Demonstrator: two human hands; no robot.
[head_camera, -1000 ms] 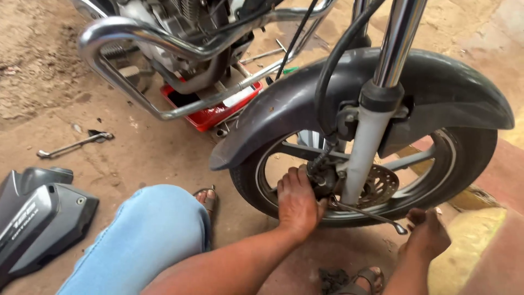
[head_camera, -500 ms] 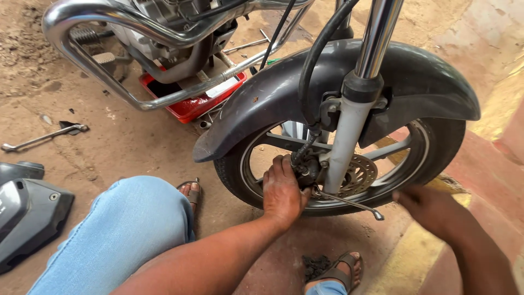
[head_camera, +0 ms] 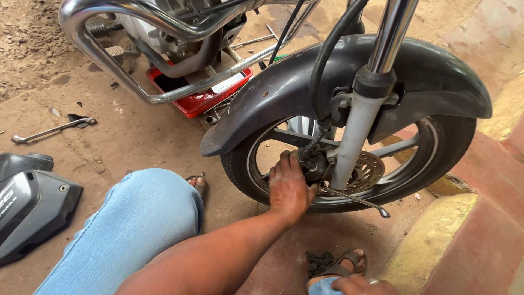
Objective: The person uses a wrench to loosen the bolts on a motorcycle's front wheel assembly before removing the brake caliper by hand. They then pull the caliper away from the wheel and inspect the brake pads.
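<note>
Front wheel hub (head_camera: 316,164) of the motorcycle sits directly under the left hand (head_camera: 288,186), beside the silver fork leg (head_camera: 355,131) and brake disc (head_camera: 367,172). L hand is wrapped around the axle area, fingers curled against the hub; whether it grips a nut or fitting can't be told. A thin metal tool (head_camera: 355,200) projects from the hub to the right of that hand, lying free.

Change vs. 0.5 s ago: the right hand (head_camera: 357,285) was reaching near the tool's end; now it has pulled back to the bottom edge, near the sandalled foot (head_camera: 338,269), mostly cut off, so grip state can't be told. Judgement: work is now one-handed at the hub.

Well to the left of the hands: spanner (head_camera: 52,130) on the dirt, grey body panel (head_camera: 30,210). Red tray (head_camera: 199,95) beyond, under the engine.
</note>
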